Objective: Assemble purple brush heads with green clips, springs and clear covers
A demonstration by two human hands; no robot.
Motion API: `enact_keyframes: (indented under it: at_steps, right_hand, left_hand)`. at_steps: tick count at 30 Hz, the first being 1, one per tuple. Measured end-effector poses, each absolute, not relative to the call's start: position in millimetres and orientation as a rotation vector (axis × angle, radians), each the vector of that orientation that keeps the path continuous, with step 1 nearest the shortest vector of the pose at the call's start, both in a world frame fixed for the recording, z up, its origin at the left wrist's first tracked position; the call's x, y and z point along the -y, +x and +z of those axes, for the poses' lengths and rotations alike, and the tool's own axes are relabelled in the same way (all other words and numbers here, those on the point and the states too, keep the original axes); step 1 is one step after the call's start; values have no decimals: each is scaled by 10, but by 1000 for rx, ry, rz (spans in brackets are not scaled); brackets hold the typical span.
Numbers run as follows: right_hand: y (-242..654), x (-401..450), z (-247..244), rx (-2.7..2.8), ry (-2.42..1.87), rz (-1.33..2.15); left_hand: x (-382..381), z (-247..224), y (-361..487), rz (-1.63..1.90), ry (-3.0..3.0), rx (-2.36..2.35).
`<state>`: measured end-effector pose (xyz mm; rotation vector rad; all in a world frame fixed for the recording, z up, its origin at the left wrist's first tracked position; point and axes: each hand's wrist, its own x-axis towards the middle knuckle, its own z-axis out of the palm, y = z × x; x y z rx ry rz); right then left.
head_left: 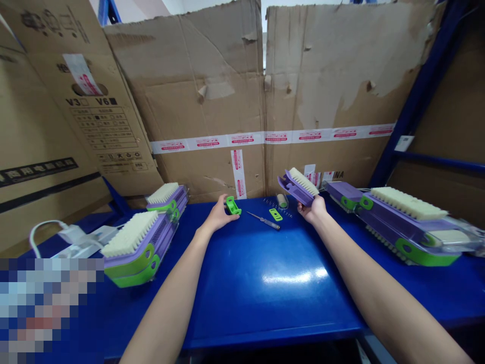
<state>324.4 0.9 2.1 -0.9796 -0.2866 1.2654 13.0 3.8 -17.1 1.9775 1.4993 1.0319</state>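
Between the thumb and fingers of my left hand (217,216) is a green plastic part (232,205), hollow on the side facing me. My right hand (312,208) grips a purple brush body (297,193) with a pad of cream bristles (303,180), held tilted above the table. Between the hands lie a screwdriver (265,221) with a clear handle, a flat green plate (276,215) with slots, a thin metal spring (270,204) and a small pale cylinder (282,200) with a green end.
Purple and green brushes with cream bristles stand at the left (131,247) and the right (409,227) of the blue table (261,298). A white power strip (81,242) with a cable is at far left. Cardboard sheets (197,91) wall off the back, and a blue post (409,91) rises at right.
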Motion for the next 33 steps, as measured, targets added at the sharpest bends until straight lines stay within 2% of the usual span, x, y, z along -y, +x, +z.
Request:
enact_keyframes:
  at_steps: [33]
  right_hand:
    - [3258, -34, -11, 295, -957, 1288]
  left_hand:
    - [-29, -184, 128, 901, 2015, -1535]
